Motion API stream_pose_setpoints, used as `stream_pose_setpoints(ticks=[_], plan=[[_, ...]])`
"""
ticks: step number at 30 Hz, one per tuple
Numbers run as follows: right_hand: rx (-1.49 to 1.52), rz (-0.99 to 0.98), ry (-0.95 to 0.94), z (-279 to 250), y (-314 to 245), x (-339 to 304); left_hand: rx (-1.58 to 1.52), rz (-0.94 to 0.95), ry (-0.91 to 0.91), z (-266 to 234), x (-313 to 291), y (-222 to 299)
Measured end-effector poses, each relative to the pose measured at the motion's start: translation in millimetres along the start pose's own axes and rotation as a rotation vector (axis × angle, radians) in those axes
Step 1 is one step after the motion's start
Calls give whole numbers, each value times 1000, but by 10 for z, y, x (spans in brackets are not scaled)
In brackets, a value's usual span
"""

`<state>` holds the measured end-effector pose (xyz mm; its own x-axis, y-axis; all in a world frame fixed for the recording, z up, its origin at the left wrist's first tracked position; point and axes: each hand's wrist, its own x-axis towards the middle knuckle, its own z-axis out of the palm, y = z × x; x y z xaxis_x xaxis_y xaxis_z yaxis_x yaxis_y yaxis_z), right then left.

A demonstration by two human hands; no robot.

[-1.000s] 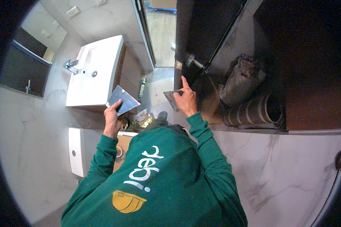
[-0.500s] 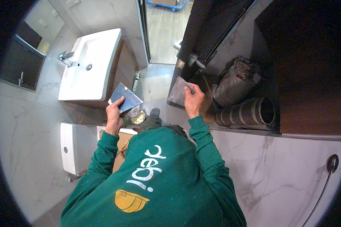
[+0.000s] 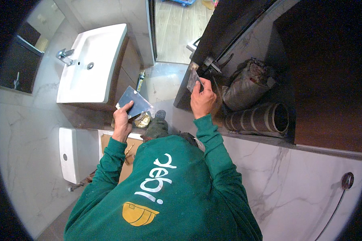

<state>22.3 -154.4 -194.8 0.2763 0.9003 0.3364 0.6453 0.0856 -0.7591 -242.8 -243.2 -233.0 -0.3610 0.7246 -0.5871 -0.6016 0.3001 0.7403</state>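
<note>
My left hand is closed on a flat, bluish rectangular scraper plate, thumb on top, with pale smears at its corners. My right hand pinches a smaller grey scraper at the edge of the dark door. Just beyond that scraper lies a pale patch on the door edge, close to the metal door handle. Whether the blade touches the door, I cannot tell. Below the left hand's plate sits an open, gold-coloured tin, partly hidden.
A white washbasin on a brown cabinet stands at the left, with a sealant cartridge beside it. A white toilet cistern is nearer. On the right are a stuffed sack and a dark ribbed tube. A doorway opens ahead.
My right hand has moved farther away with the scraper, up toward the pale patch, and the blade has turned more edge-on. The left hand keeps its plate; the whole view has shifted slightly.
</note>
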Motion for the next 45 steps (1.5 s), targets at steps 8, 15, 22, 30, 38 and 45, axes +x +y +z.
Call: stream_pose_setpoints(ticks=[8, 15, 22, 30, 38, 45], plan=[[-63, -70, -8, 118, 10, 119, 39, -7, 45, -88, 97, -96], [-68, -89, 24, 173, 44, 151, -12, -11, 43, -135, 190, -161], [-24, -25, 36, 171, 50, -87, -22, -26, 41, -135, 203, -126], [149, 16, -215, 169, 127, -101, -18, -24, 69, -112, 180, -98], [323, -38, -267, 213, -23, 127, -14, -43, 71, -110, 175, -88], [338, -45, -274, 403, 40, 218, -10, -4, 109, -148, 177, -145]])
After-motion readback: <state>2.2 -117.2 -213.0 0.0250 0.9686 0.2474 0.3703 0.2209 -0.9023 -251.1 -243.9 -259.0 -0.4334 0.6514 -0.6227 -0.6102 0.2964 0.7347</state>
